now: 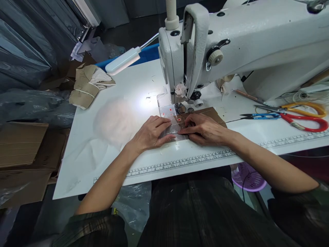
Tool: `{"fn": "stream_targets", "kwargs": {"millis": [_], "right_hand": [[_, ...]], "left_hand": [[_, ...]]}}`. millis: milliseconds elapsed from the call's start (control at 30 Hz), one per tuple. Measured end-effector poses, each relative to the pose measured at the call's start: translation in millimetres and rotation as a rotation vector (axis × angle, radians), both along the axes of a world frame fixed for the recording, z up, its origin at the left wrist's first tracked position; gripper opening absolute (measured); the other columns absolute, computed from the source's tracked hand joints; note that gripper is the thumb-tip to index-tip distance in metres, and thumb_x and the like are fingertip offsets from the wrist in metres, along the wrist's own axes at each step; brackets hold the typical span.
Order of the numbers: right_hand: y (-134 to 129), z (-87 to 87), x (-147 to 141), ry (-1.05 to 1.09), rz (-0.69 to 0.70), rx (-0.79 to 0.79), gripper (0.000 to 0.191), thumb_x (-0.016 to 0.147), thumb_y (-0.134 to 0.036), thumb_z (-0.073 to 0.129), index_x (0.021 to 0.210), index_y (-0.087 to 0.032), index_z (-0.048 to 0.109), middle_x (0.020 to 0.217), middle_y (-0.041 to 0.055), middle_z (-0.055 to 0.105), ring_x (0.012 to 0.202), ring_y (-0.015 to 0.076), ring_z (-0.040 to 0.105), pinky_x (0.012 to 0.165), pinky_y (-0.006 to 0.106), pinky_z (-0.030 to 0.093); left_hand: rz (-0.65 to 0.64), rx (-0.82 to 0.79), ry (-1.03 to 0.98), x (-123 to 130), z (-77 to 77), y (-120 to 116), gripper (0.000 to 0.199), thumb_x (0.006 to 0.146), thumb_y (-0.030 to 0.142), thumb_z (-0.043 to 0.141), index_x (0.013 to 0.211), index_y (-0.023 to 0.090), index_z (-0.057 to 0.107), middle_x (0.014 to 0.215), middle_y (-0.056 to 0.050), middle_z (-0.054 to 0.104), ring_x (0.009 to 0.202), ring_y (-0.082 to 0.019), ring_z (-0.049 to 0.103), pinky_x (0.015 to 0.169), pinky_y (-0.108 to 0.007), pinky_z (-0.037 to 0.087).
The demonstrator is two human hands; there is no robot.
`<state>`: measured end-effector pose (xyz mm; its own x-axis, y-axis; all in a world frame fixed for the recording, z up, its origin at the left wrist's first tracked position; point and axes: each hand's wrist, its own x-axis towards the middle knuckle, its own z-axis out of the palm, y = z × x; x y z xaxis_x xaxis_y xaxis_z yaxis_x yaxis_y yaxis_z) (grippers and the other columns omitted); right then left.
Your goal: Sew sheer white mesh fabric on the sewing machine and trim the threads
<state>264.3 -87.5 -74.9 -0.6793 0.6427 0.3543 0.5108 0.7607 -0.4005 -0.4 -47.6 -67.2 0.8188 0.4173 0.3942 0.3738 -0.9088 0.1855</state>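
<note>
My left hand [156, 133] lies flat on the white table at the left of the needle area. Its fingers are stretched towards the metal plate [167, 110], which has small red marks. My right hand [205, 128] has its fingers curled and pressed together on a flat brown piece [212, 114]; whether this is cloth or leather I cannot tell. The brown piece lies just in front of the presser foot [181, 108] of a white sewing machine [246, 37]. Between the two hands the fingertips are close but apart.
Blue thread snips [267, 116], red-handled scissors [305, 123] and yellow-handled scissors [308, 105] lie at the right. A lamp [124, 61] lights the table [84, 144]. A tied bundle [86, 85] sits at the back left. A printed ruler [180, 164] follows the front edge.
</note>
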Motion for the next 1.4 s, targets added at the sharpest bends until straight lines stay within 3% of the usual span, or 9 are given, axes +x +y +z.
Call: {"fn": "stream_targets", "kwargs": {"millis": [533, 733, 933, 1133, 1400], "right_hand": [[1, -0.2, 0, 0.017, -0.002, 0.004, 0.033, 0.089, -0.018, 0.054, 0.111, -0.025, 0.077, 0.097, 0.0089, 0.063, 0.092, 0.0218, 0.057, 0.084, 0.039, 0.048], [1, -1.3, 0, 0.012, -0.002, 0.01, 0.032, 0.089, -0.02, 0.054, 0.111, -0.025, 0.077, 0.098, 0.0087, 0.064, 0.092, 0.0221, 0.057, 0.082, 0.039, 0.049], [1, -0.5, 0, 0.005, -0.018, 0.002, 0.034, 0.09, -0.02, 0.054, 0.114, -0.026, 0.077, 0.099, 0.0093, 0.064, 0.093, 0.0229, 0.057, 0.084, 0.04, 0.048], [0, -1.0, 0, -0.005, -0.02, -0.001, 0.035, 0.091, -0.02, 0.053, 0.117, -0.027, 0.075, 0.099, 0.009, 0.063, 0.094, 0.0237, 0.056, 0.084, 0.041, 0.049], [1, -2.5, -3, -0.02, -0.129, -0.048, 0.039, 0.091, -0.017, 0.048, 0.123, -0.023, 0.071, 0.108, 0.0129, 0.057, 0.097, 0.0255, 0.057, 0.087, 0.045, 0.053]], "left_hand": [[0.028, -0.007, -0.024, -1, 0.2, -4, 0.031, 0.097, 0.041, 0.057, 0.109, 0.013, 0.062, 0.104, -0.014, 0.068, 0.096, -0.024, 0.066, 0.076, -0.04, 0.062], [0.077, 0.011, 0.061, 3, -2.1, -4, 0.049, 0.098, 0.053, 0.047, 0.129, 0.015, 0.055, 0.105, -0.013, 0.065, 0.094, -0.024, 0.062, 0.073, -0.041, 0.059], [0.121, 0.068, 0.115, 8, -3.3, -5, 0.044, 0.099, 0.049, 0.047, 0.124, 0.014, 0.058, 0.103, -0.014, 0.063, 0.088, -0.024, 0.058, 0.072, -0.041, 0.055], [0.147, 0.162, 0.195, 14, 1.1, -10, 0.038, 0.098, 0.043, 0.05, 0.12, 0.013, 0.061, 0.129, -0.018, 0.062, 0.094, -0.028, 0.059, 0.077, -0.045, 0.048], [0.096, 0.136, 0.306, 27, 11.2, 20, 0.04, 0.098, 0.042, 0.044, 0.119, 0.015, 0.066, 0.131, -0.014, 0.066, 0.094, -0.032, 0.059, 0.082, -0.049, 0.04]]}}
